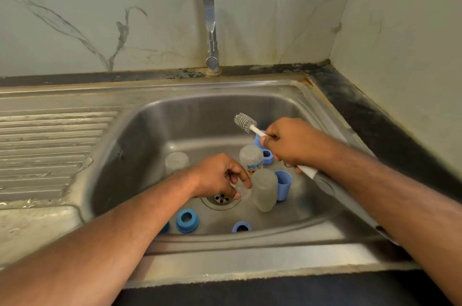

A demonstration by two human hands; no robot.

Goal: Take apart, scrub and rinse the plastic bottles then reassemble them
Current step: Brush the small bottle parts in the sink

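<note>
Several frosted plastic bottles stand in the steel sink (pixel 225 243): one (pixel 265 189) right of the drain, one with a colourful label (pixel 251 155) behind it, one (pixel 176 160) further left. Blue screw rings (pixel 187 220) (pixel 241 227) (pixel 267 155) and a blue cap (pixel 283 184) lie around them. My left hand (pixel 220 175) hovers over the drain (pixel 221 199), thumb and forefinger pinching a small clear piece (pixel 241 189) that is blurred. My right hand (pixel 292 143) grips a bottle brush by its white handle, with the grey bristle head (pixel 245 122) pointing up and left.
The tap (pixel 211 20) rises from the back ledge, and no water runs from it. A wet ribbed drainboard (pixel 50 143) lies to the left. A dark counter edge (pixel 362 115) and a wall close the right side. Another blue piece (pixel 165 227) peeks out beside my left forearm.
</note>
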